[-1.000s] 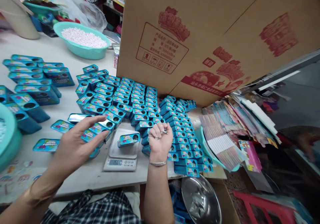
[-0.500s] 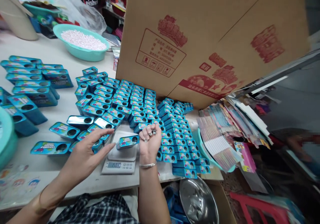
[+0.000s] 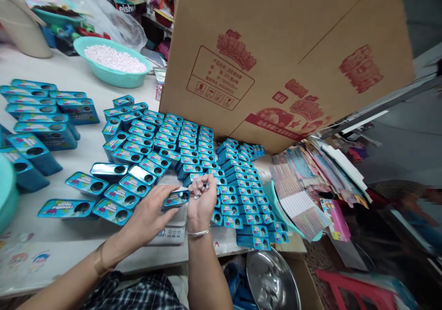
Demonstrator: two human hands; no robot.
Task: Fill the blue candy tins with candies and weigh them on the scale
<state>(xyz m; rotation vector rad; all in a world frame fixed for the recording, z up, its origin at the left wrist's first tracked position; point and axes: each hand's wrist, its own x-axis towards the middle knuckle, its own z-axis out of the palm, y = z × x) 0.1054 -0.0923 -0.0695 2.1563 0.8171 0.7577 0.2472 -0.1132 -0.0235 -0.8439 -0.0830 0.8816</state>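
A small blue tin [image 3: 176,199] with a round hole in its top stands on a white digital scale [image 3: 171,237]. My left hand [image 3: 150,215] has its thumb and fingers closed about the tin's left end. At the tin's right end is my right hand [image 3: 203,201], palm up with curled fingers and a bracelet at the wrist. Small white pellets show among its fingers. Left of the scale, more open-holed blue tins [image 3: 120,195] stand close to my left hand. The scale's display is hidden behind my left hand.
Rows of blue tins [image 3: 188,153] fill the table's middle. Behind them stands a large cardboard box [image 3: 276,38]. A turquoise basin [image 3: 117,77] of white pellets sits at the back left. A metal bowl [image 3: 272,282] lies below the table edge; stacked printed sheets [image 3: 321,176] are at right.
My left hand has moved right and closed on the tin at the scale, covering the display. My right hand stays beside the tin, its fingers still curled. The view has shifted slightly.
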